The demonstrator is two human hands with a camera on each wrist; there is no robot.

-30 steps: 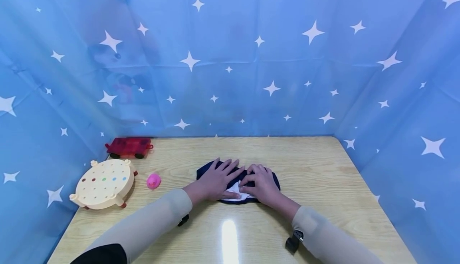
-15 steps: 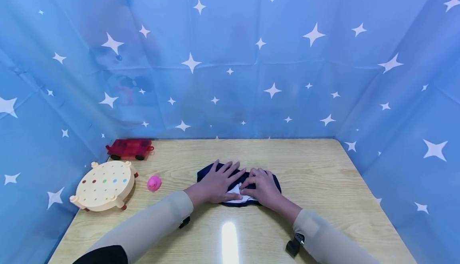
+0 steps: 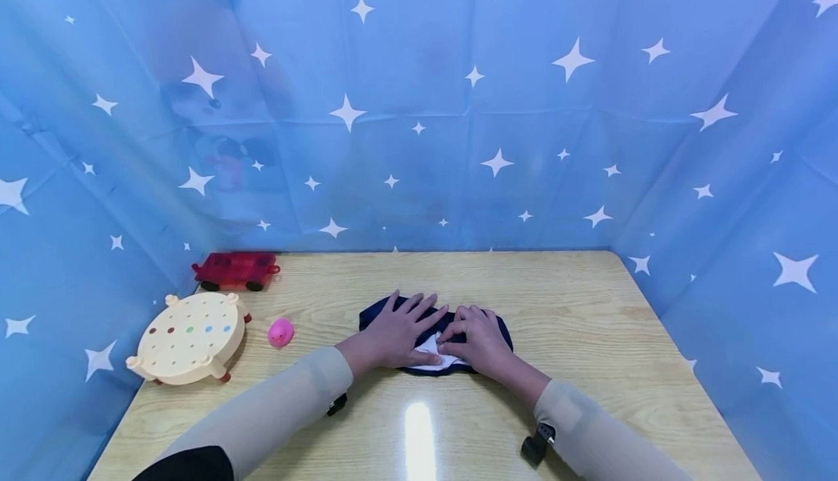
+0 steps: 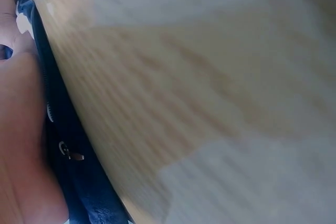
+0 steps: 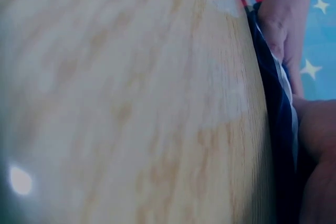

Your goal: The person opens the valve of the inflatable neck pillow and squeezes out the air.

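A navy fabric piece with a zip (image 3: 371,311) lies flat on the table, with white cloth (image 3: 427,346) showing in its middle. In the left wrist view, a small metal zip pull (image 4: 70,152) hangs on the navy fabric's near edge. My left hand (image 3: 396,335) rests spread over the left part, its fingers straight and its thumb on the white cloth. On the right part, my right hand (image 3: 479,339) has curled fingers, and its thumb and forefinger pinch the white cloth. Both palms hide much of the fabric.
Left of my hands is a pink rubber duck (image 3: 281,332). Beyond it stand a cream round pegboard with short legs (image 3: 190,339) and a red translucent toy wagon (image 3: 237,270). A blue star-patterned curtain (image 3: 419,175) borders the wooden table (image 3: 556,284).
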